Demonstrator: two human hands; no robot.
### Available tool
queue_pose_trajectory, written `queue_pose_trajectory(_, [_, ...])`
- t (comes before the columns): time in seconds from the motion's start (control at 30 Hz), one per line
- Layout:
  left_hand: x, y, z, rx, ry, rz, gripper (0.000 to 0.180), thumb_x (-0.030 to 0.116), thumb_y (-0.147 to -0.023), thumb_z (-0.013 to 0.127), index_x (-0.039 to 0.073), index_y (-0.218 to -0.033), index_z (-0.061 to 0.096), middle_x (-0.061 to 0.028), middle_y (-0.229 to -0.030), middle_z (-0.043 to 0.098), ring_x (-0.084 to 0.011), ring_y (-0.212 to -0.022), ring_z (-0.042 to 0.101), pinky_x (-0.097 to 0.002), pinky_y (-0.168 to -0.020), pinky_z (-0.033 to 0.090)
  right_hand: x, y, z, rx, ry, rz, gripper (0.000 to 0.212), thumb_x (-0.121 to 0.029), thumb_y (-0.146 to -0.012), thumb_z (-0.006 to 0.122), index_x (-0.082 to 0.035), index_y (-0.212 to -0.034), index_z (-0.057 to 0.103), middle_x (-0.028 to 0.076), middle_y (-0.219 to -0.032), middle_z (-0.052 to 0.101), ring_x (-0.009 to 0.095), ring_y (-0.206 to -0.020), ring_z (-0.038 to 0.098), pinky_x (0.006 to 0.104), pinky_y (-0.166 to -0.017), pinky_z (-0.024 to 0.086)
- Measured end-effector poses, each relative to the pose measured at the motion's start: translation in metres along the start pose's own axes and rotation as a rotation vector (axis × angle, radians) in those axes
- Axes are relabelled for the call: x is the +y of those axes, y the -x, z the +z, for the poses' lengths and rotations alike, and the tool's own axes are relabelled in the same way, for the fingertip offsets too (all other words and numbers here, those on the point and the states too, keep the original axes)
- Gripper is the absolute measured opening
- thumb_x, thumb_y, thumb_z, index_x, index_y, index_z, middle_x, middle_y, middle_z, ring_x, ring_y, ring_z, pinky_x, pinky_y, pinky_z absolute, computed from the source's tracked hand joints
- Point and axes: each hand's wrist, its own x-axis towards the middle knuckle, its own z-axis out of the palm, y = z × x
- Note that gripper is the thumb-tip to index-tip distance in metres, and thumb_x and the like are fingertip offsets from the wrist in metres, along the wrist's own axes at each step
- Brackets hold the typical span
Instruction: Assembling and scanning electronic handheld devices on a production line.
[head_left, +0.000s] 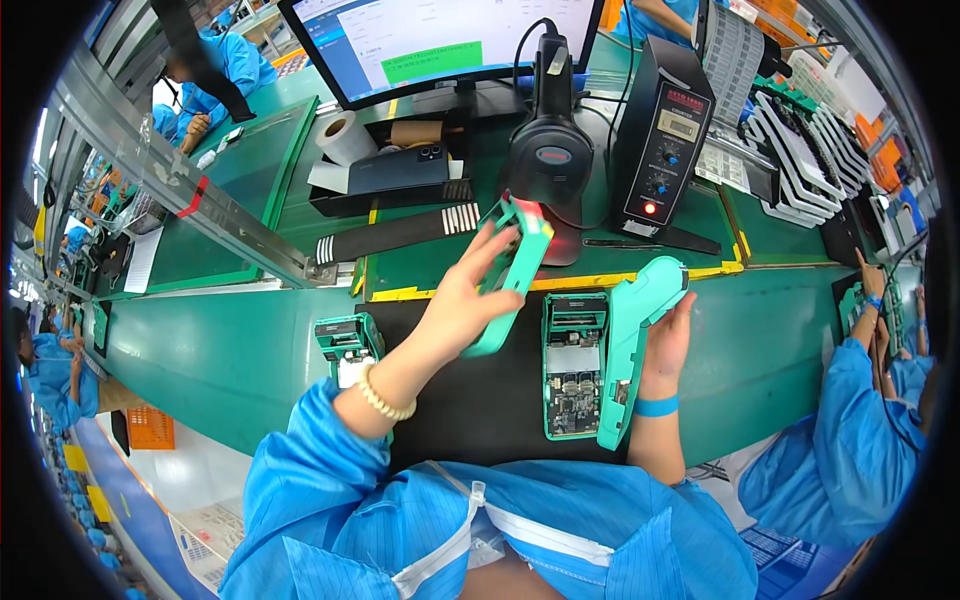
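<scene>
My left hand [465,300] is raised and closed around a green plastic device housing [527,262]. The housing's upper end is at the black barcode scanner [550,150], and red light falls on that end. My right hand [668,345] grips a long green shell [632,345] by its right side, holding it tilted. Directly left of that shell lies an opened green handheld terminal [575,385] with its circuit board showing. Another opened green terminal [347,340] lies left of the black mat [460,400], partly covered by my left forearm.
Behind the work area stand a monitor [440,45], a black box with a dial panel and red lamp [665,140], and a black tray [390,185] holding a tape roll. A metal post [170,160] crosses the left. White racks [800,160] stand right. People in blue work nearby.
</scene>
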Motion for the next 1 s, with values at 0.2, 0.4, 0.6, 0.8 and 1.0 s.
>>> queue_pose_trajectory(0.2, [-0.005,-0.016,0.004,-0.022,0.076,-0.005,0.067,0.0,-0.064,0.055,0.006,-0.128,0.033,-0.0119,-0.14,0.009,-0.0311,-0.124,0.023,-0.0325,-0.092,0.032,0.0,-0.002,-0.006,0.049,-0.04,0.001,0.047,-0.041,-0.09,0.03,-0.004,-0.117,0.039,0.008,-0.115,0.046,0.021,-0.104,0.044,0.0344,-0.089,0.034])
queue_pose_trajectory(0.4, [-0.006,0.053,-0.001,0.099,-0.226,0.014,0.065,0.001,-0.064,0.056,0.007,-0.125,0.037,-0.0144,-0.139,0.01,-0.0257,-0.122,0.028,-0.0316,-0.087,0.038,0.001,-0.001,0.003,0.19,-0.012,-0.005,0.05,-0.044,-0.088,0.029,-0.006,-0.12,0.037,0.008,-0.101,0.052,0.027,-0.092,0.053,0.0413,-0.078,0.045])
queue_pose_trajectory(0.6, [-0.042,0.118,0.007,0.224,-1.231,-0.068,0.069,0.013,-0.063,0.064,0.009,-0.125,0.034,-0.0261,-0.134,0.009,-0.0487,-0.118,0.02,-0.0502,-0.095,0.023,0.008,0.0,0.0,0.156,-0.063,0.11,0.055,-0.049,-0.086,0.029,-0.008,-0.122,0.033,0.004,-0.102,0.048,0.033,-0.087,0.053,0.0321,-0.055,0.05])
queue_pose_trajectory(0.8, [-0.05,0.148,-0.029,0.563,-1.325,-0.026,0.072,0.022,-0.063,0.068,0.01,-0.126,0.034,-0.0258,-0.134,0.011,-0.0496,-0.118,0.017,-0.0527,-0.095,0.019,0.011,0.004,0.007,0.049,-0.076,0.149,0.05,-0.045,-0.087,0.032,-0.009,-0.122,0.035,0.004,-0.103,0.046,0.033,-0.088,0.052,0.0339,-0.057,0.052])
queue_pose_trajectory(1.0, [-0.057,0.161,-0.063,0.651,-0.8,-0.184,0.085,0.022,-0.058,0.071,0.013,-0.129,0.026,-0.0228,-0.132,0.015,-0.0409,-0.114,0.032,-0.0415,-0.087,0.037,0.006,0.029,0.017,-0.132,-0.267,0.302,0.045,-0.036,-0.084,0.042,-0.011,-0.121,0.036,0.007,-0.104,0.045,0.037,-0.09,0.05,0.0384,-0.055,0.052])
